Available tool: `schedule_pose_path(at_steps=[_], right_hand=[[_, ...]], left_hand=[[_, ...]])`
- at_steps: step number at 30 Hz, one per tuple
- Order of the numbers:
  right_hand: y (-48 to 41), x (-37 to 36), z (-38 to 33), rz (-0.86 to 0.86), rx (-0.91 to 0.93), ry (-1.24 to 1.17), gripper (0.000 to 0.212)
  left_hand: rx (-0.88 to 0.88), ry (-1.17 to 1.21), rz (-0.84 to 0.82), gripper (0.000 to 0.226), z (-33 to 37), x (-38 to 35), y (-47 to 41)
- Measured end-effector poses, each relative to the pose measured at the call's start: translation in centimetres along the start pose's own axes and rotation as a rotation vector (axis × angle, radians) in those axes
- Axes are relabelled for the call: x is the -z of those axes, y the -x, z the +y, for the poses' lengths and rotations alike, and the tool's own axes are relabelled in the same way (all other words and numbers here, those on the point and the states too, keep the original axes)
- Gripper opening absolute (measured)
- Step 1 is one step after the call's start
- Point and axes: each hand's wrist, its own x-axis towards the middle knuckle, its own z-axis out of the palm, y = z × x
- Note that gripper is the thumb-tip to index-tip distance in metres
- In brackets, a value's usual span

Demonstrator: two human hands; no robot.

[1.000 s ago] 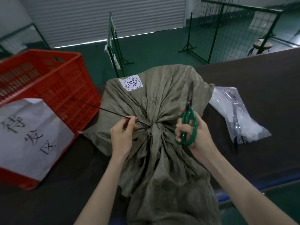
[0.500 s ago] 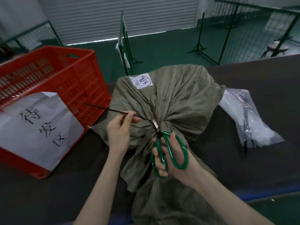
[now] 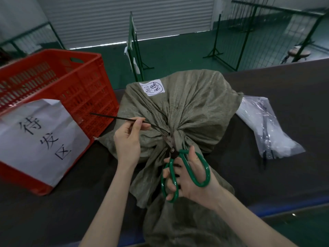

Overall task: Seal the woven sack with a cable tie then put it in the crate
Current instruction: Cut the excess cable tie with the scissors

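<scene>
A grey-green woven sack lies on the dark table, its neck gathered and cinched by a black cable tie. The tie's long tail sticks out to the left. My left hand pinches that tail between thumb and fingers. My right hand grips green-handled scissors, whose blades point up at the tie beside the cinched neck. A red plastic crate stands to the left of the sack.
A white paper sign with black characters hangs on the crate's front wall. A clear plastic bag of cable ties lies to the right of the sack. Green wire fence panels stand on the floor beyond the table.
My right hand swung the scissors from upright at the sack's right down to the knot, blades now at the tie. My left hand kept holding the tail.
</scene>
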Motion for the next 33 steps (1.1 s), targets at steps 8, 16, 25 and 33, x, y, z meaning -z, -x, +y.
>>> schedule_pose_path(at_steps=[8,16,25,33], right_hand=[[-2.5,0.3,-0.1,0.107,0.019,0.047,0.086],[-4.4,2.0,0.5,0.115,0.082,0.116,0.087],[-5.4,3.1,0.6,0.124,0.105,0.106,0.097],[-6.0,3.9,0.9,0.069,0.096,0.060,0.078]], left_hand=[[-0.116,-0.005,-0.059,0.015,0.9,0.2,1.8],[-0.126,0.008,-0.044,0.015,0.7,0.9,2.6],[-0.112,0.031,-0.060,0.015,0.3,1.1,2.7],[-0.095,0.047,-0.052,0.014,0.1,1.1,2.4]])
